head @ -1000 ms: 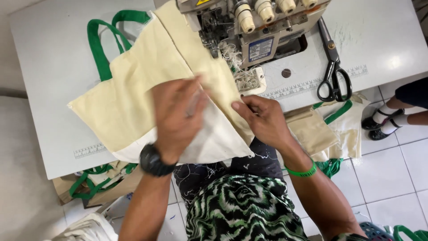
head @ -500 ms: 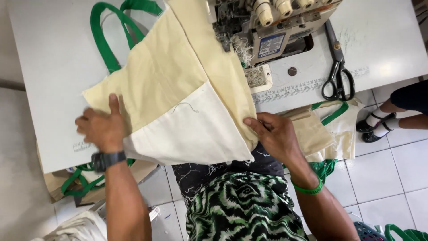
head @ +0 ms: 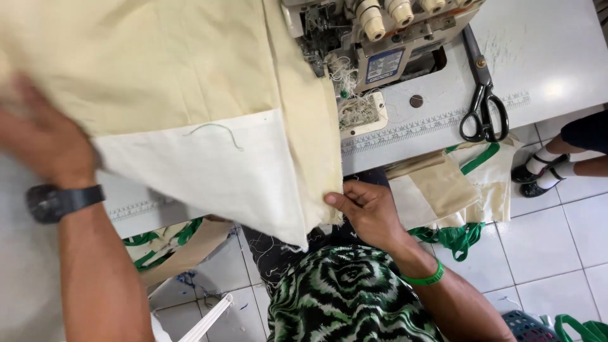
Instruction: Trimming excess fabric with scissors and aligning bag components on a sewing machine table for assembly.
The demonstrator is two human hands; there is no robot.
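The cream cloth bag lies beside the sewing machine; right hand fingers pinch its edge, left hand fingers grip its side.

Bright, even daylight is filling the scene, and a soft glare patch is washing out the white table at upper right, where the scissors are casting only a faint shadow. The left hand is smearing into motion blur at the frame's left edge, while the right hand, the cloth and the machine are staying fairly sharp. Wide-angle distortion is bending the table edge and floor tiles toward the corners, and deeper shade is lying under the table.
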